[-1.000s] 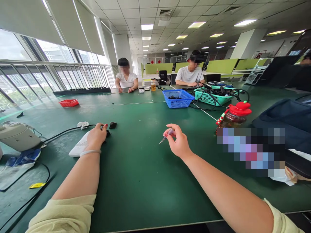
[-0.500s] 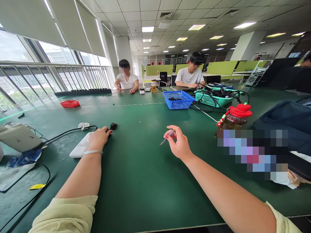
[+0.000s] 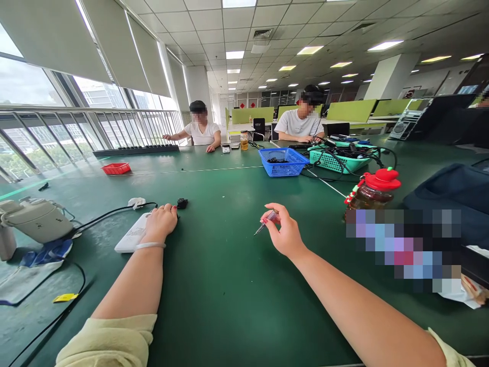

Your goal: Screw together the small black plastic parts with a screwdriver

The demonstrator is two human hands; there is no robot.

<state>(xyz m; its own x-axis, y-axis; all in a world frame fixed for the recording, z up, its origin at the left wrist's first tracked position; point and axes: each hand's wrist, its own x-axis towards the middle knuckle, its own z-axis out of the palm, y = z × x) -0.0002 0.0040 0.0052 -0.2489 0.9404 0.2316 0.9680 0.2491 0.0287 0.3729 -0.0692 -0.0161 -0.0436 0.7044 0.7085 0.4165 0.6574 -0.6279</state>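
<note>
My right hand point(image 3: 286, 230) is raised over the green table, pinching a small screwdriver point(image 3: 263, 224) with a purplish handle. Its thin metal tip points down and to the left. My left hand point(image 3: 161, 223) rests by a white, flat power-bank-like box point(image 3: 132, 235), covering part of it. The left fingers are curled and pressed downward; a bit of something black shows at their tips, too hidden to name. Just beyond those fingertips lies a small black part point(image 3: 182, 203).
A blue basket point(image 3: 283, 171) and a green basket point(image 3: 338, 164) with cables stand ahead. At right are a red-lidded jar point(image 3: 376, 191) and a dark bag point(image 3: 451, 199). A red tray point(image 3: 115, 169), pale bottle point(image 3: 38, 219) and black cable point(image 3: 103, 214) lie left. Two people sit opposite.
The view has shifted slightly. My left fingers have flattened somewhat over the black thing, which shows less now. The right hand keeps its hold on the screwdriver. One person opposite has stretched an arm sideways.
</note>
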